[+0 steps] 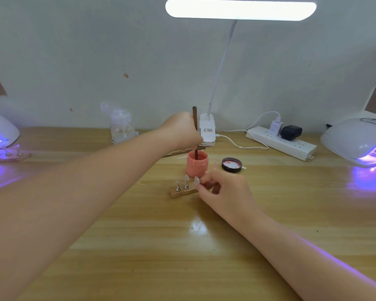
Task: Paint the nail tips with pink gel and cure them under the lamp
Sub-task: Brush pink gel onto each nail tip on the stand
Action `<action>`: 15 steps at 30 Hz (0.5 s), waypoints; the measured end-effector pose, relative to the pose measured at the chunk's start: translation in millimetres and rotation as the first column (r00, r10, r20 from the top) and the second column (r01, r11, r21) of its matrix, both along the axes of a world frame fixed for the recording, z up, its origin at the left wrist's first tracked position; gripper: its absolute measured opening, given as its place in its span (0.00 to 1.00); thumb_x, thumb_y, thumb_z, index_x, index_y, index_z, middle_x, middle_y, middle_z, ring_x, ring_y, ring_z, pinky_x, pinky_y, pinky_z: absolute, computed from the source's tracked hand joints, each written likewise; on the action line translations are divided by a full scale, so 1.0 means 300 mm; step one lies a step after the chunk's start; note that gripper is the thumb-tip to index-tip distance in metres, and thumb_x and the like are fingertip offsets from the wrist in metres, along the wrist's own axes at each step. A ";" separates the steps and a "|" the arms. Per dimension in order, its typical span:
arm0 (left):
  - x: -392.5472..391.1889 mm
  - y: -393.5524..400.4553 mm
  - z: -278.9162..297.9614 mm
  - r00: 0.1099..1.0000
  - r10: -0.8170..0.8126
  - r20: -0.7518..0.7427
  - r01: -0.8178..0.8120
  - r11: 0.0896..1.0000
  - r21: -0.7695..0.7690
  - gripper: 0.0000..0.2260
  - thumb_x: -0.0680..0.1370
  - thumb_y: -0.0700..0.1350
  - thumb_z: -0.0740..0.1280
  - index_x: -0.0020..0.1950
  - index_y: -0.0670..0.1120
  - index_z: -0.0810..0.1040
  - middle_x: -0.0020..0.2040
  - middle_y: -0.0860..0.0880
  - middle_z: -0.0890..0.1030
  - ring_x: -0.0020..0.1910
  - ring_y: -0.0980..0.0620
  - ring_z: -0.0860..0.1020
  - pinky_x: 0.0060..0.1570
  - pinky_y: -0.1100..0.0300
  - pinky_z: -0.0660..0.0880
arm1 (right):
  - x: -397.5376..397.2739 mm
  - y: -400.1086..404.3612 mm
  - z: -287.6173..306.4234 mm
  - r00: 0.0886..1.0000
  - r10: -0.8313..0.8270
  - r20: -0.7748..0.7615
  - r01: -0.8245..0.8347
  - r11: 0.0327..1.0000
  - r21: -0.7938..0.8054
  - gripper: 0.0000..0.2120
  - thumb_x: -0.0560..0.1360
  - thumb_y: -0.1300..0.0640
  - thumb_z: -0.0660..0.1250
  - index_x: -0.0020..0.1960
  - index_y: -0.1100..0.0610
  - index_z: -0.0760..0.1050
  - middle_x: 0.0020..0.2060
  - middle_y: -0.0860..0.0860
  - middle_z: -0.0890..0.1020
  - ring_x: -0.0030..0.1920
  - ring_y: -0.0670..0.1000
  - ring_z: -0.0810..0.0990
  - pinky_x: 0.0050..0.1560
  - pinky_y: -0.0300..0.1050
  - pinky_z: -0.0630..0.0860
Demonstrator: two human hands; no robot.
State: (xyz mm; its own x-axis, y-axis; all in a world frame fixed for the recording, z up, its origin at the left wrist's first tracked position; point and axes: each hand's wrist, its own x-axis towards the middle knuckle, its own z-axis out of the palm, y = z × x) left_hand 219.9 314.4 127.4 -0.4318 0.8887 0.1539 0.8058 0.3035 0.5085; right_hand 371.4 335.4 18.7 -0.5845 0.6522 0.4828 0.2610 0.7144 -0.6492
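Head view, brush [195,129] upright, tip down in pink jar [197,165]

I see a glossy wooden bench [204,246] with visible grain, a smooth pink plastic jar [197,168], shiny metal clips [182,187] on a wood strip [180,193], and glossy white plastic lamps [354,140].

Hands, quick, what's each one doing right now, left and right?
Left hand: grips the brush, its tip dipped in the pink gel jar.
Right hand: pinches a nail tip at the wooden holder.
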 end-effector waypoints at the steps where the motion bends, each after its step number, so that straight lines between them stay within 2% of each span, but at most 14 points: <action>1: 0.004 0.007 -0.008 1.000 0.001 -0.023 -0.002 1.000 -0.017 0.06 0.76 0.41 0.66 0.39 0.42 0.76 0.35 0.47 0.79 0.33 0.50 0.75 0.34 0.56 0.75 | -0.001 0.000 0.000 1.000 0.002 -0.002 -0.002 1.000 0.006 0.01 0.71 0.59 0.73 0.41 0.54 0.82 0.31 0.42 0.80 0.31 0.42 0.74 0.38 0.35 0.72; 2: 0.009 0.013 -0.018 0.999 0.006 -0.036 -0.007 0.999 -0.035 0.09 0.76 0.41 0.67 0.36 0.44 0.73 0.32 0.49 0.75 0.31 0.52 0.73 0.29 0.60 0.69 | -0.003 0.000 0.000 1.000 0.005 -0.004 -0.005 1.000 0.011 0.01 0.71 0.59 0.73 0.41 0.54 0.82 0.32 0.42 0.80 0.31 0.42 0.74 0.39 0.36 0.73; 4: 0.011 0.021 -0.038 0.999 0.014 -0.038 -0.017 0.998 -0.057 0.13 0.76 0.41 0.67 0.33 0.46 0.68 0.30 0.50 0.70 0.28 0.53 0.68 0.26 0.63 0.62 | -0.004 0.001 0.001 1.000 0.007 -0.004 -0.007 1.000 0.021 0.01 0.71 0.59 0.73 0.41 0.55 0.82 0.32 0.42 0.80 0.31 0.42 0.74 0.39 0.38 0.74; 6: 0.004 0.024 -0.045 0.999 0.029 -0.025 -0.031 0.998 -0.055 0.13 0.76 0.40 0.66 0.33 0.45 0.68 0.30 0.50 0.70 0.28 0.53 0.67 0.27 0.62 0.61 | -0.004 0.002 0.001 1.000 0.007 -0.003 -0.007 1.000 0.029 0.01 0.71 0.59 0.73 0.41 0.55 0.82 0.32 0.43 0.80 0.31 0.42 0.74 0.39 0.37 0.74; 8: -0.012 0.021 -0.039 0.999 0.046 0.019 -0.046 0.999 -0.006 0.10 0.76 0.41 0.65 0.35 0.43 0.71 0.33 0.49 0.74 0.31 0.51 0.69 0.31 0.61 0.65 | -0.004 0.002 0.002 1.000 0.008 -0.003 -0.008 1.000 0.030 0.01 0.71 0.59 0.72 0.41 0.55 0.82 0.32 0.43 0.79 0.31 0.42 0.73 0.39 0.36 0.73; 9: -0.025 0.020 -0.034 0.995 0.066 0.080 -0.070 0.997 0.042 0.08 0.76 0.40 0.65 0.37 0.42 0.74 0.35 0.48 0.78 0.33 0.51 0.72 0.34 0.60 0.68 | -0.004 0.002 0.003 1.000 0.008 -0.004 -0.008 1.000 0.029 0.01 0.71 0.60 0.72 0.41 0.55 0.82 0.32 0.43 0.79 0.31 0.42 0.73 0.39 0.36 0.73; 11: -0.055 0.011 -0.027 0.947 0.108 0.303 -0.159 0.976 0.149 0.06 0.76 0.39 0.65 0.40 0.41 0.78 0.34 0.48 0.81 0.34 0.51 0.75 0.38 0.58 0.73 | -0.004 0.000 0.006 1.000 0.007 -0.004 -0.007 1.000 0.019 0.01 0.72 0.60 0.72 0.41 0.56 0.82 0.32 0.43 0.79 0.32 0.43 0.74 0.39 0.37 0.73; 13: -0.085 -0.010 -0.032 0.845 0.118 0.522 -0.259 0.944 0.206 0.04 0.76 0.38 0.65 0.42 0.40 0.78 0.29 0.48 0.80 0.28 0.53 0.72 0.31 0.62 0.72 | -0.005 -0.003 0.010 1.000 0.012 -0.003 -0.012 1.000 0.016 0.01 0.72 0.60 0.72 0.41 0.56 0.82 0.32 0.44 0.80 0.32 0.43 0.74 0.40 0.39 0.74; 15: -0.108 -0.037 -0.047 0.747 0.113 0.655 -0.325 0.922 0.212 0.03 0.76 0.37 0.65 0.43 0.40 0.77 0.24 0.49 0.79 0.23 0.55 0.69 0.24 0.67 0.68 | -0.004 -0.006 0.012 1.000 0.015 -0.005 -0.015 1.000 0.027 0.01 0.72 0.60 0.72 0.41 0.57 0.82 0.32 0.45 0.79 0.32 0.43 0.74 0.40 0.40 0.74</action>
